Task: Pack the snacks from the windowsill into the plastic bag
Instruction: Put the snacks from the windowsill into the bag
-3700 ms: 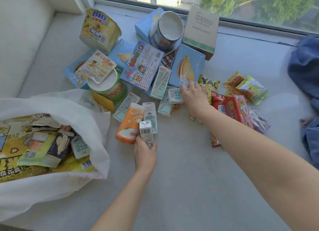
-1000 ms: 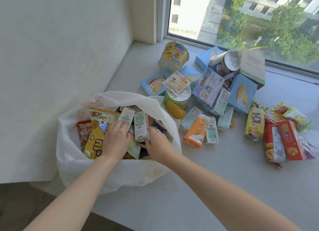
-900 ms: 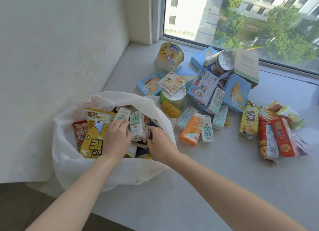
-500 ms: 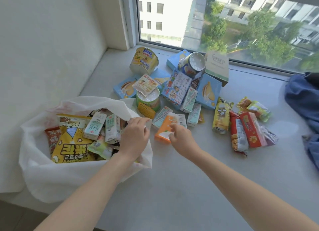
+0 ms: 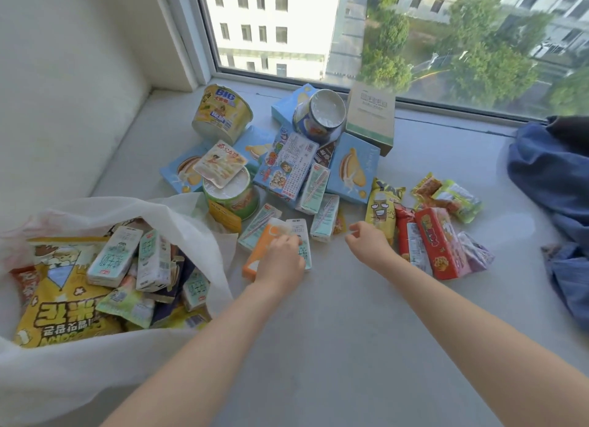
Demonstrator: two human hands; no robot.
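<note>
Windowsill snack clear-up: a person's left hand (image 5: 280, 262) lies on an orange drink carton (image 5: 257, 253) and a small milk carton (image 5: 301, 228) on the windowsill (image 5: 350, 347). Its fingers are bent over them, though blur hides whether they grip either. The right hand (image 5: 366, 243) hovers just beside a yellow snack packet (image 5: 382, 203), fingers loosely curled and holding nothing. At left the white plastic bag (image 5: 95, 379) lies open, with a yellow popcorn bag (image 5: 63, 305) and several cartons (image 5: 114, 257) inside. A yellow noodle bowl (image 5: 223, 114), blue biscuit boxes (image 5: 353, 168) and a red packet (image 5: 438, 241) lie heaped below the window (image 5: 382, 28). Blue cloth (image 5: 554, 178) sits at far right.
</note>
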